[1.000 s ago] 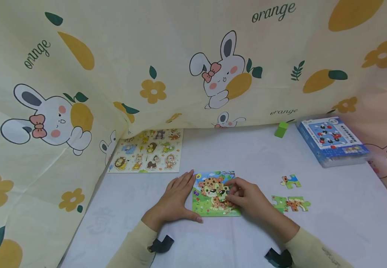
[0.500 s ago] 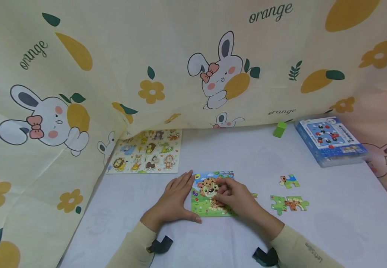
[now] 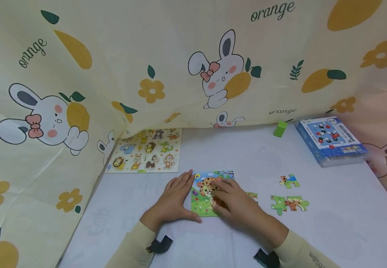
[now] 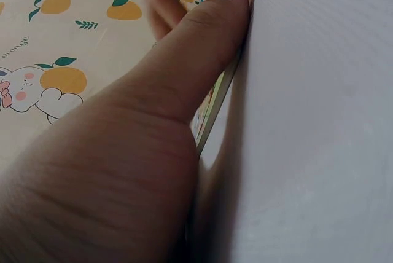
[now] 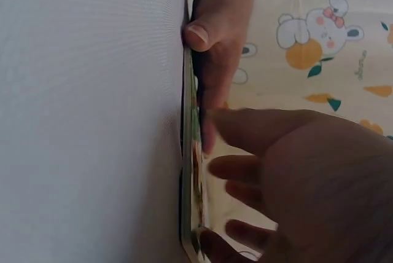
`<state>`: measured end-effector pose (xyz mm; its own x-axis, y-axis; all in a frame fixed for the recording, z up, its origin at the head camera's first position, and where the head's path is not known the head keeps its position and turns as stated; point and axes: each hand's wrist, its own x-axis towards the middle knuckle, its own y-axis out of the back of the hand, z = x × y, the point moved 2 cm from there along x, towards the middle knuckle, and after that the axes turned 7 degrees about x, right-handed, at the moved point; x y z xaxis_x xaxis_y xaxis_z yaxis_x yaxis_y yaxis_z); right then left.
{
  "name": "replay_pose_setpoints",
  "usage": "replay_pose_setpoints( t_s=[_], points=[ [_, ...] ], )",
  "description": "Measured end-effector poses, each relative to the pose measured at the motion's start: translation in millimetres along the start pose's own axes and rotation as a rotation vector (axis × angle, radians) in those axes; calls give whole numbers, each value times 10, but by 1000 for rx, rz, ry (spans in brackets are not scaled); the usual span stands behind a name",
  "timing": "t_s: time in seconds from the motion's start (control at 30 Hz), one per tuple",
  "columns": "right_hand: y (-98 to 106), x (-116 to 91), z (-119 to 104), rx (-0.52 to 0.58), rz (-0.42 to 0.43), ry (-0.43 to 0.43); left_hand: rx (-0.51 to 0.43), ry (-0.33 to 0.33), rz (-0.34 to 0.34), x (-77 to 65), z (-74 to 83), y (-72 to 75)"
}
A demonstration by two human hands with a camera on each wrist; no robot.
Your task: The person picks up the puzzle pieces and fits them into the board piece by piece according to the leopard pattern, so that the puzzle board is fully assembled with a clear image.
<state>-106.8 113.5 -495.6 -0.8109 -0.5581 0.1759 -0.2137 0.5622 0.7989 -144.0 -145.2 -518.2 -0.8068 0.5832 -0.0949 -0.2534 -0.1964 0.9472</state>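
The puzzle (image 3: 200, 201) lies beside the left hand (image 3: 174, 200), thumb spread wide, and under the right hand (image 3: 235, 199), fingers loosely spread.

Left sleeve (image 3: 131, 245) and right sleeve (image 3: 300, 247) were beige; dark blurred lettering (image 3: 316, 259) marked the right one. Left black tab (image 3: 161, 245), right black tab (image 3: 266, 258) jutted near sleeve ends.

Cream rabbit-print cloth (image 3: 180, 44) behind white table (image 3: 233, 149).

Head camera looks forward and down from above; low, close wrist cameras share the puzzle (image 3: 202, 198)
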Motion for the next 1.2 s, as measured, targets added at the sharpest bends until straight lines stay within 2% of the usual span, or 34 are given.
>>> replay_pose_setpoints(
  t_s=[0.07,0.2,0.57,0.93,1.2],
  points=[
    [-21,-16,-5,-47,-54,1,-1,-2,2,0,2,2],
    [-41,-35,-12,-81,-127,-50,1,-2,2,3,1,-1],
    [-33,-57,-62,-119,-168,-76,1,-2,6,-1,7,3],
    [9,-77,5,-51,-216,-87,7,3,-2,-4,20,21],
    [6,-68,89,86,-205,-137,22,5,-10,-5,9,6]
  ],
)
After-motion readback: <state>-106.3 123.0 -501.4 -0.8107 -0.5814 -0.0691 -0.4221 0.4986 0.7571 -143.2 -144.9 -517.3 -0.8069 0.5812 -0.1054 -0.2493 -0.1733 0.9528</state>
